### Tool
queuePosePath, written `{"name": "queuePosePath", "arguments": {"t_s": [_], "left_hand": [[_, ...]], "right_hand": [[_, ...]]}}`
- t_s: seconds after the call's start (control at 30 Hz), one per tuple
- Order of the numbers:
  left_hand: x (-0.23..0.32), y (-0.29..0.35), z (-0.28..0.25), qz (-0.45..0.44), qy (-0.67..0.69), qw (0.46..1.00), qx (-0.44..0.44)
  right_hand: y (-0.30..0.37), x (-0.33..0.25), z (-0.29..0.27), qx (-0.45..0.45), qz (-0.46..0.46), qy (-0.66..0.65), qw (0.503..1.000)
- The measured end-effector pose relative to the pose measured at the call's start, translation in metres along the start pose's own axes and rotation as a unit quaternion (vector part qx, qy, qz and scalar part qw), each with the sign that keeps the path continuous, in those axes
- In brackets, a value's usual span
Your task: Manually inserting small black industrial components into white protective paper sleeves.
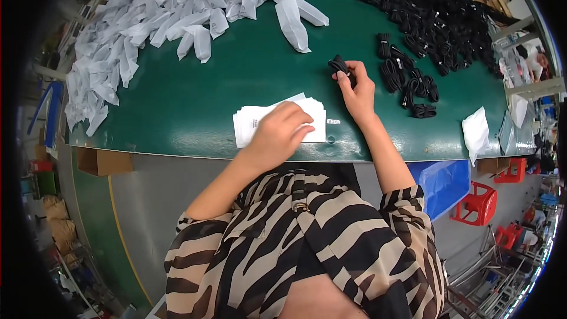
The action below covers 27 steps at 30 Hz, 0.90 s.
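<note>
My right hand grips a coiled black cable above the green table, its fingers and thumb closed round the bundle. On a stack of flat white bags near the table's front edge rests my left hand. Its fingers are curled, with thumb and forefinger drawn together at the top bag; the palm hides part of the stack. One bag in it lies askew, with a corner poking out at the far side. Just right of the stack, a small white label sticks to the tabletop.
A large heap of filled whitish bags covers the table's far left. Many coiled black cables are piled at the far right, several lying loose nearer me. A white packet overhangs the front right edge. Below are a blue-lined bin and red stools.
</note>
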<state>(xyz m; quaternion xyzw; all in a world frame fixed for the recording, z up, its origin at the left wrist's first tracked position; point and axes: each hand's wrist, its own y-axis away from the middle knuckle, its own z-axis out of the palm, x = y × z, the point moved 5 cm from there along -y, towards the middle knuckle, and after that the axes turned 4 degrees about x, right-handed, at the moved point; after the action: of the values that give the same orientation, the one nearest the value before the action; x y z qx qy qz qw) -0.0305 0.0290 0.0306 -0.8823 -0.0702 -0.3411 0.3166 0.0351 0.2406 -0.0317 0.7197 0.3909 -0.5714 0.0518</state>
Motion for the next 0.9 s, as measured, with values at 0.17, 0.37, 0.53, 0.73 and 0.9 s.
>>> {"name": "queuePosePath", "arguments": {"t_s": [0.17,0.37,0.53,0.73,0.9], "left_hand": [[-0.008,-0.002,0.034,-0.002,-0.003,0.999,-0.032],[-0.014,-0.003,0.043,-0.005,-0.058,0.998,-0.025],[-0.023,0.001,0.039,-0.130,0.034,0.991,-0.011],[-0.034,0.003,0.038,-0.216,0.115,0.969,-0.007],[-0.038,-0.004,0.036,-0.221,0.123,0.967,0.008]], "right_hand": [[0.004,-0.005,-0.001,0.007,-0.056,0.043,0.998],[0.006,-0.022,-0.006,-0.028,-0.014,0.003,1.000],[0.026,-0.068,-0.032,-0.044,-0.096,0.056,0.993],[0.066,-0.078,-0.046,-0.076,-0.213,0.159,0.961],[0.072,-0.083,-0.044,-0.082,-0.251,0.201,0.943]]}}
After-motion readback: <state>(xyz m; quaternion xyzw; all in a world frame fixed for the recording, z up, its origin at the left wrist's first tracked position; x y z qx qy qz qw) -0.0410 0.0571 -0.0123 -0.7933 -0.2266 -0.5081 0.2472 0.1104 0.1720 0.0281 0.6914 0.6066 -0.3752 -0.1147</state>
